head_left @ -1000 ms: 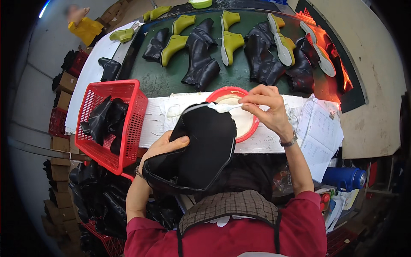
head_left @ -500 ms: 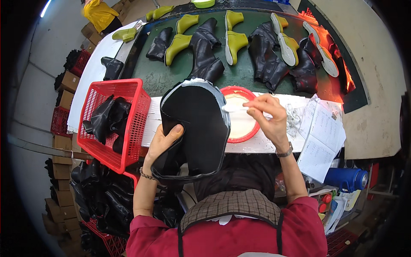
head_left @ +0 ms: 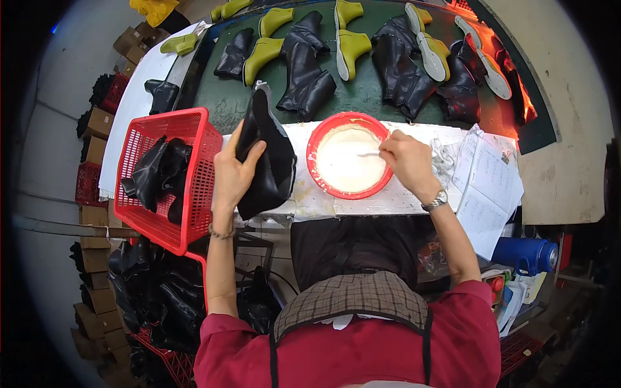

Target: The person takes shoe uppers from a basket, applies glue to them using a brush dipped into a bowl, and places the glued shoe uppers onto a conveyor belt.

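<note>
My left hand [head_left: 234,171] grips a black boot upper [head_left: 275,174] by its side, left of a red bowl [head_left: 348,118]. The upper is turned edge-on, and a whitish coating shows along its top edge. Cream-coloured paste [head_left: 346,168] fills much of the bowl. Above its right part, my right hand [head_left: 409,161] pinches a thin brush [head_left: 370,154] whose tip points left into the bowl; whether it touches the paste I cannot tell.
A red basket [head_left: 204,155] with black uppers stands at the left. Beyond the white bench edge, black uppers [head_left: 307,77] and yellow-green shoe forms [head_left: 352,52] line a green surface. An open notebook [head_left: 485,187] and a blue flask [head_left: 524,255] are at the right.
My left hand has moved left and up, turning the upper from its flat dark face to edge-on. The brush has left the upper's edge and is now over the bowl.
</note>
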{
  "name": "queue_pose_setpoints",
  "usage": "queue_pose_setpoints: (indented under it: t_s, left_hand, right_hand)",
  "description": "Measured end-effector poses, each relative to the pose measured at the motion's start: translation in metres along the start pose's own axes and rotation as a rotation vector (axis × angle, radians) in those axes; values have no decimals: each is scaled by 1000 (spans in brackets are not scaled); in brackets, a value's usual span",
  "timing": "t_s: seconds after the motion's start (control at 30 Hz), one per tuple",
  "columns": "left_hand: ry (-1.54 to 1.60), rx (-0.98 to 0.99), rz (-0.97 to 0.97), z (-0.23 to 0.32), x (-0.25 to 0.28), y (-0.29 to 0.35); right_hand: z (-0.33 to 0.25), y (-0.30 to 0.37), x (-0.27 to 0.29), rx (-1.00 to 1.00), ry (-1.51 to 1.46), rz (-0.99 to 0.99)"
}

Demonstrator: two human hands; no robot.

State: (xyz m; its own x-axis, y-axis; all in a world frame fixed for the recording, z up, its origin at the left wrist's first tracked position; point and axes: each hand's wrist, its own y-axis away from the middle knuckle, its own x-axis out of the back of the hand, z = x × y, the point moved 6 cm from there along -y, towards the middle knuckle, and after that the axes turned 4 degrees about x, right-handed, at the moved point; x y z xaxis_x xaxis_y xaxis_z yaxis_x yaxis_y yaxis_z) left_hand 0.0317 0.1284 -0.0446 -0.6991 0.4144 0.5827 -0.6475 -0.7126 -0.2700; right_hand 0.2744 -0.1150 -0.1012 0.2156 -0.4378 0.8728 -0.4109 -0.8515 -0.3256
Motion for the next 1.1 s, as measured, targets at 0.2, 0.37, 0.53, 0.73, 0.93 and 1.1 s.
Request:
queue_pose_setpoints:
  t_s: [0.2, 0.37, 0.53, 0.73, 0.93, 1.1]
  left_hand:
    - [-317, 48, -211, -79, -18, 41]
    - [-797, -6, -380, -70, -18, 80]
    - [-673, 44, -357, -66, -29, 81]
    - [-522, -16, -126, -87, -27, 81]
    - [-54, -54, 190, -78, 0, 83]
    - [93, -179, 168, -18, -9, 86]
  right_hand:
    - [3, 9, 17, -47, 81, 26]
    - [19, 21, 32, -183, -174, 150]
    - [23, 20, 23, -123, -200, 91]
    - [39, 39, 6, -171, -268, 9]
    - [36, 46, 11, -238, -218, 68]
    - [-32, 21, 40, -117, -625, 279]
